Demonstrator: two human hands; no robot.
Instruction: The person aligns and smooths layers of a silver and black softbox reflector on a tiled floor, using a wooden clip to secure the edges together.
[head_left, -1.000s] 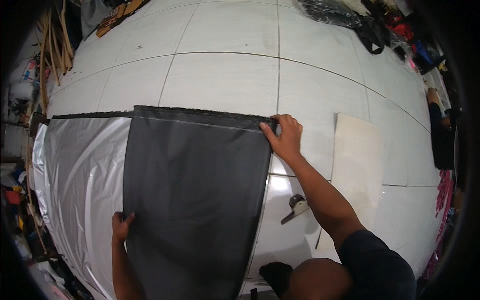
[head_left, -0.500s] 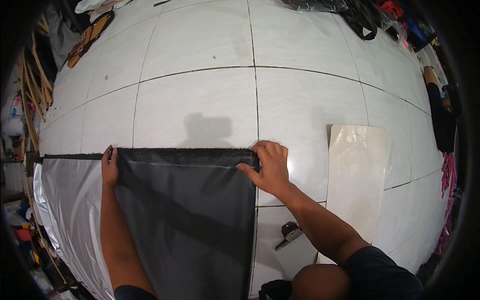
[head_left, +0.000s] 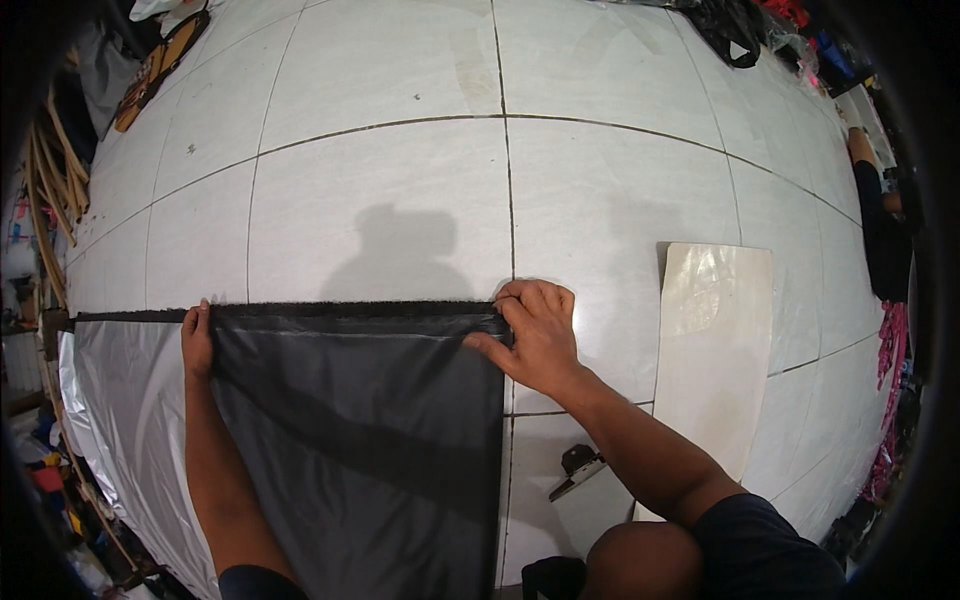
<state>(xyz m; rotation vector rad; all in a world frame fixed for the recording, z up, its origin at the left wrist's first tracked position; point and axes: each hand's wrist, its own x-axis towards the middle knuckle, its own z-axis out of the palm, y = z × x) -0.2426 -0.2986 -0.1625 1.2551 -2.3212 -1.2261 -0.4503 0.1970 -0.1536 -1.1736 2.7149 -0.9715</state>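
A large black sheet [head_left: 370, 430] lies flat on the floor before me, with a rough, frayed strip along its far edge. To its left the same edge continues over a shiny silver sheet [head_left: 140, 400]; whether the two are one piece I cannot tell. My left hand [head_left: 198, 345] is closed on the far edge where black meets silver, its fingers partly hidden. At the far right corner, my right hand [head_left: 537, 330] grips the black sheet, thumb on top and fingers curled over the edge.
Right of the sheet lie a long cream board [head_left: 715, 350] and a clipboard [head_left: 590, 500] near my knee [head_left: 645, 565]. Wooden sticks [head_left: 50, 190] lean at the left. A black plastic bag [head_left: 725, 30] sits far right. Another person's arm [head_left: 862, 150] shows at the right rim.
My left hand has shifted slightly left along the edge, and the black sheet's right corner has moved a little left with my right hand. The view has tilted slightly.
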